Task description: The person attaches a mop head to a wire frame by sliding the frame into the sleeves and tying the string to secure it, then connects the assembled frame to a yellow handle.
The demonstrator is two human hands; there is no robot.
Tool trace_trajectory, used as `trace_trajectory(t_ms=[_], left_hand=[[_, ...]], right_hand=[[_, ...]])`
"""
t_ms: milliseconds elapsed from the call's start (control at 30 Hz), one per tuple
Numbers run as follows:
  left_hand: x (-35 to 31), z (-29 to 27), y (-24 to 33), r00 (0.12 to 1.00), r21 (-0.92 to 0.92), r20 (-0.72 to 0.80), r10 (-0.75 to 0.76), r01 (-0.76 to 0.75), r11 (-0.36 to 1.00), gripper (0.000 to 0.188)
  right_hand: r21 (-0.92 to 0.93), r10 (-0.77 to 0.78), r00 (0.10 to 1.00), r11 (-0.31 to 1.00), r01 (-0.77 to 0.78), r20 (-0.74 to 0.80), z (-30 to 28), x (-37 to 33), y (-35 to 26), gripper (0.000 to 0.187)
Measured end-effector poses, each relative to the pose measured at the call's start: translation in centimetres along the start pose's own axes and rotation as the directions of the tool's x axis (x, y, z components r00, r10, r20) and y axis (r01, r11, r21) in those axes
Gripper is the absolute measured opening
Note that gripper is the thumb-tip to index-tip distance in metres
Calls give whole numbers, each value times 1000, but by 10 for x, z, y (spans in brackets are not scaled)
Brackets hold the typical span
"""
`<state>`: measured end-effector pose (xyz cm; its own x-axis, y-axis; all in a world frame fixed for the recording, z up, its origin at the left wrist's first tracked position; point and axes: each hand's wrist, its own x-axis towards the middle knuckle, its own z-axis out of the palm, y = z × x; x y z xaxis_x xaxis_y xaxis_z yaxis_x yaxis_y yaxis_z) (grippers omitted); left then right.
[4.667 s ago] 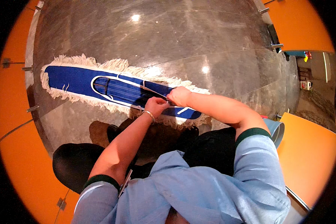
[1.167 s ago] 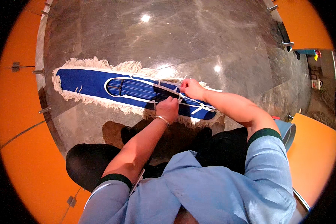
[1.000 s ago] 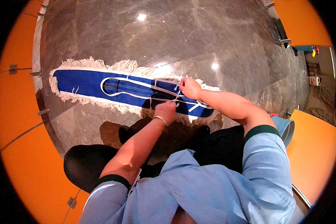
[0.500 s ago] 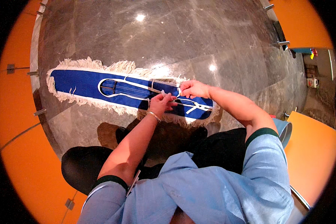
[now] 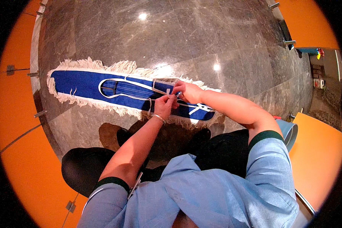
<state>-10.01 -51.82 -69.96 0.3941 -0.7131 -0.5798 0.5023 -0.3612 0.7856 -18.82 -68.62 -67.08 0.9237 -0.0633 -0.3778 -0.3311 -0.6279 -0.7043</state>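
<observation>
A long blue dust mop head with a cream yarn fringe lies on the floor, its slotted side up. Through the white-edged oval opening a wire frame shows. Over the mop's right part, my left hand pinches a white tie string, with its fingers closed. Close against it, my right hand is closed on the white ties too, and the fingertips of both hands nearly meet. Knotted white ties lie on the blue cloth at the right end. The exact spot where the strings cross is hidden by my fingers.
Grey tiled floor surrounds the mop head. Orange cabinet doors with metal handles stand at the left, and orange panels at the right. A grey-blue bucket-like rim sits by my right elbow. My dark-clad knees are near the mop.
My right hand has moved left and come in against my left hand, drawing the strings together. My left hand has shifted slightly to the right. The mop head stays in place.
</observation>
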Motion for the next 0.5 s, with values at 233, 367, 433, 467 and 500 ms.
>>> trace_trajectory(t_ms=[233,367,433,467,500], left_hand=[[2,-3,-3,980,-138,-12,-199,195,971,22],[6,-10,0,950,-246,91,-300,313,917,20],[5,-9,-1,944,-226,70,-322,329,917,14],[5,-9,-3,957,-51,14,-289,289,956,14],[6,-9,-5,968,128,-35,-247,250,960,15]], right_hand=[[-76,226,972,972,-221,67,-22,0,-3,14],[202,-73,948,979,9,311,-22,1,13,7],[98,40,941,992,-77,337,-19,-4,11,7],[48,90,933,992,-114,348,-17,-3,5,7],[24,63,930,997,-77,363,-15,1,4,9]])
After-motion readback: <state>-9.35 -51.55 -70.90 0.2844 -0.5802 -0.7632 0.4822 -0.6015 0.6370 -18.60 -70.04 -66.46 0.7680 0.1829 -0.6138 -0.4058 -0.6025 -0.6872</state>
